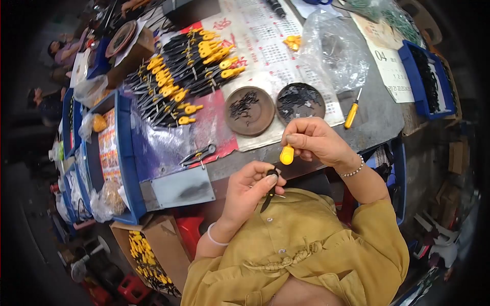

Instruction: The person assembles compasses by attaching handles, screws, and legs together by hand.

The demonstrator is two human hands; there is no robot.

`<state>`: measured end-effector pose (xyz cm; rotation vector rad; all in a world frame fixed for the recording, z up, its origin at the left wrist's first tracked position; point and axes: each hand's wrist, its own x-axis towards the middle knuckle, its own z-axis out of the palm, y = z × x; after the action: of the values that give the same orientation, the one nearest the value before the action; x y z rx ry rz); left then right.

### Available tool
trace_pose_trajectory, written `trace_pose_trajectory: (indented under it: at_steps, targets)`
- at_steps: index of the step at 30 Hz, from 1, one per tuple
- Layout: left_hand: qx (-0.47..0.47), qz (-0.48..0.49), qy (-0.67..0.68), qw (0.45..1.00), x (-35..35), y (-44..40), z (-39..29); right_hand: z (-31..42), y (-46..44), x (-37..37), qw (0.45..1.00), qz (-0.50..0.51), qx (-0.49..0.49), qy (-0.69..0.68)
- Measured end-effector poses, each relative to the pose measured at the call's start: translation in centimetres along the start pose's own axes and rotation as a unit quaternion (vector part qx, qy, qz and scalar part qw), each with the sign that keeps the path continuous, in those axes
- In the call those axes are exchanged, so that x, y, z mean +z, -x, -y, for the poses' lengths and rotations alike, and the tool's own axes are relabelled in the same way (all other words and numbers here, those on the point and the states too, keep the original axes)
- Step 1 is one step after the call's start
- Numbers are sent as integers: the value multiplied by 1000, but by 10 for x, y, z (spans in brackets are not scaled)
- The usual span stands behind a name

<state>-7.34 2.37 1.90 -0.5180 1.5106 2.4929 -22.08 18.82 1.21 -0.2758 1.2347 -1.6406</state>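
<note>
My left hand [252,188] is closed around a slim black hand tool [268,198], which points down toward my lap. A thin metal bit pokes out beside the fingers. Between the thumb and fingers of my right hand [314,143] is a rounded yellow plastic piece [287,155], just above the top end of the black tool. Whether the two parts touch, I cannot tell. Two round dishes stand beyond my hands: a brown dish [263,127] and a dark dish [320,108], both with small black parts in them. A yellow-handled screwdriver [351,116] lies to their right.
Piles of black tools with yellow ends [189,61] cover the table's left back. A single black tool [199,155] lies near the front edge by a grey plate [184,187]. Blue bins [133,158] line the left; another blue bin [416,76] stands right. A clear bag [334,51] lies behind.
</note>
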Motion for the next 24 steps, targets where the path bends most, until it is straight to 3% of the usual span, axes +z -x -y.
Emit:
trace_pose_trajectory:
  at_steps: [10,15,24]
  targets:
    - [3,-5,17,1000,-12,13,5,1,-6,27,998,-38,-44,23]
    - [27,16,-25,999,-15,17,4,1,-4,43,990,-49,-46,125]
    - [86,-24,-130,987,-12,17,9,-1,1,57,992,-54,-24,108]
